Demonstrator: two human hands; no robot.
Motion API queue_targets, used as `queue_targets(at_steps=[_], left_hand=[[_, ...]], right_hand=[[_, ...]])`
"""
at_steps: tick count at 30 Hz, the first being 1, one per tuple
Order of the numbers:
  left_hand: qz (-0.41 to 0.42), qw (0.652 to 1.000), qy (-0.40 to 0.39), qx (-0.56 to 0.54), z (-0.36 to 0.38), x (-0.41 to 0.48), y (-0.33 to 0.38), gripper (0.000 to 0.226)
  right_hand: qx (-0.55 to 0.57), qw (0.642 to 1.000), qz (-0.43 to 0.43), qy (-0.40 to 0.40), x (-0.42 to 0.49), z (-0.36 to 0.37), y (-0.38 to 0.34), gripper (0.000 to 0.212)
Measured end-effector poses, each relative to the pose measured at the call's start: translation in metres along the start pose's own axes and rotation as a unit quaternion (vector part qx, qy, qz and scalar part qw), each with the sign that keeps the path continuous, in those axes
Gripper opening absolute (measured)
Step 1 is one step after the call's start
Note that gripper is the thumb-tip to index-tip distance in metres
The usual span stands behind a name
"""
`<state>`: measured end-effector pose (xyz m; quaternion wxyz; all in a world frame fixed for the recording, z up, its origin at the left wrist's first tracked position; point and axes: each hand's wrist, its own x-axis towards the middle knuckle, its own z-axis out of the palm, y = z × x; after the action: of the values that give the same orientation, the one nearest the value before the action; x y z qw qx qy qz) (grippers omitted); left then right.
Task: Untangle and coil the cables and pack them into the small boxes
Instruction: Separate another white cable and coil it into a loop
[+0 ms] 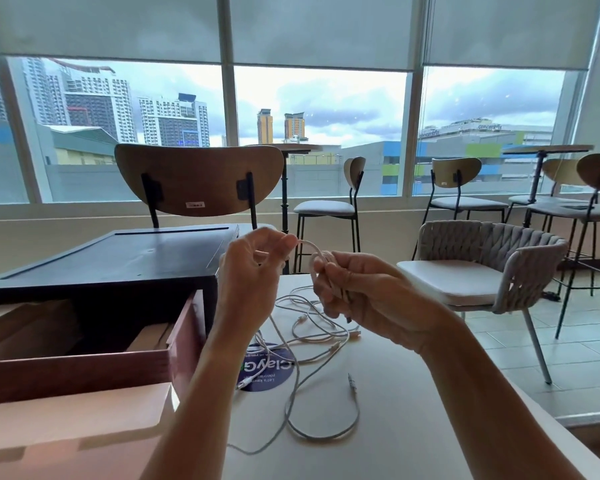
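The left forearm (201,393) and right forearm (482,393), both bare, rise from the bottom edge toward the centre of the frame. The left hand (253,268) pinches a white cable (308,244) between thumb and forefinger. Just to its right, the right hand (371,292) grips the cable's loops in curled fingers.

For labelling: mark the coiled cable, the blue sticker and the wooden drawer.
coiled cable (310,245), head view, top of its loop
blue sticker (278,379), head view, printed face
wooden drawer (187,329), head view, right side wall
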<state>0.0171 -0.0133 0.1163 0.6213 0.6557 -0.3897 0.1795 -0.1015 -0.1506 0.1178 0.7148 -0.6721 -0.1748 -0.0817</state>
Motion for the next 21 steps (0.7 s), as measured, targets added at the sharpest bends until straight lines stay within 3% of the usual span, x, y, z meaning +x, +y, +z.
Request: queue_targets(at_steps=[5,13,16,19,21], left_hand=[[-0.019,0.999,-0.043,-0.010,0.006,-0.005,-0.001,0.014],[-0.090,0.982,-0.166,-0.006,0.014,-0.014,0.006,0.027],[-0.096,0.970,-0.219,0.046,0.015,-0.016,0.006,0.029],[-0.107,0.951,-0.277,0.092,0.017,-0.018,0.006,0.029],[-0.130,0.936,-0.312,0.096,0.017,-0.019,0.008,0.029]], right_hand=[[0.089,0.996,-0.032,-0.003,0.000,-0.001,-0.001,0.022],[0.284,0.955,-0.086,0.013,0.005,-0.013,0.001,0.036],[0.300,0.947,-0.108,0.047,0.006,-0.015,0.002,0.043],[0.293,0.941,-0.146,0.083,0.009,-0.019,0.005,0.066],[0.291,0.937,-0.159,0.109,0.010,-0.021,0.006,0.065]])
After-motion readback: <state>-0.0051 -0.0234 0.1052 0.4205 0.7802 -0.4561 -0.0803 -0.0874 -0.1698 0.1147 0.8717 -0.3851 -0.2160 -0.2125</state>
